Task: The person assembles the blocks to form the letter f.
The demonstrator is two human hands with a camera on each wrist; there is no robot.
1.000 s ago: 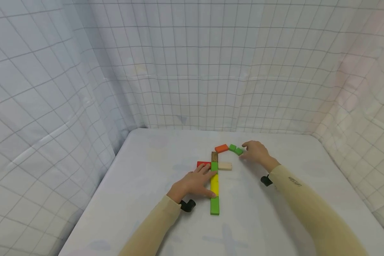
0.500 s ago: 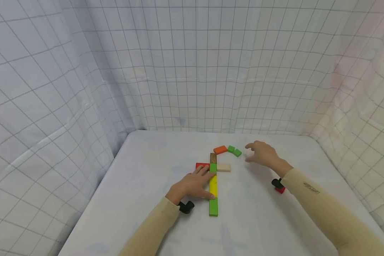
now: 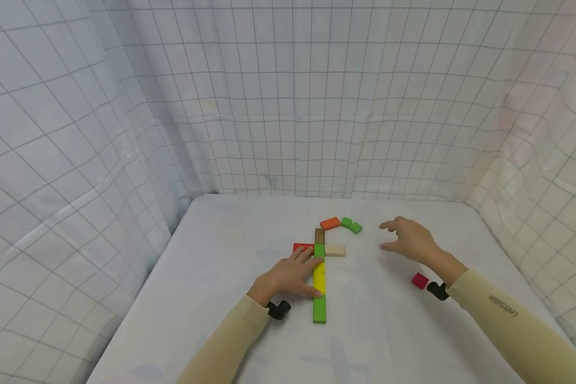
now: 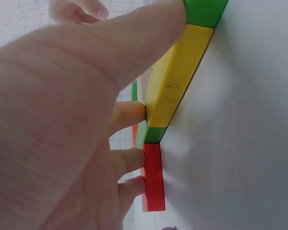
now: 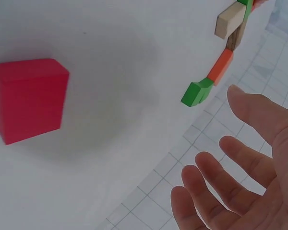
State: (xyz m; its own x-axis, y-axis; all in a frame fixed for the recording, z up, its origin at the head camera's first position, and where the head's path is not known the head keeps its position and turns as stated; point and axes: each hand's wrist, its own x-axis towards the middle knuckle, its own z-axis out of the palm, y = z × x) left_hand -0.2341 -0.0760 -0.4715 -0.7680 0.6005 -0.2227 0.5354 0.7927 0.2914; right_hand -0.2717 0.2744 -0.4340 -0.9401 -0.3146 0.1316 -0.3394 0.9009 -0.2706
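Note:
My left hand [image 3: 290, 274] lies with spread fingers on a line of blocks, its fingertips on the red block [image 3: 303, 248] and the yellow block [image 3: 319, 280], its thumb near the lower green block [image 3: 319, 310]. A brown block [image 3: 319, 236] and a pale wooden block [image 3: 335, 250] adjoin the top of the line. From there an orange block [image 3: 330, 223] and two small green blocks [image 3: 356, 228] curve off to the right. My right hand [image 3: 410, 240] hovers right of them with fingers relaxed and nothing in its grasp. Below it sits a crimson block [image 3: 420, 281], large in the right wrist view.
The white table [image 3: 211, 256] is enclosed at the back and sides by a white gridded curtain [image 3: 288, 106]. A black wrist camera [image 3: 279, 310] is strapped to the left wrist, another [image 3: 438, 290] to the right.
My right hand has drawn away from the small green blocks, moving right and slightly nearer. The crimson block, earlier hidden by the right arm, now shows. My left hand has stayed in place.

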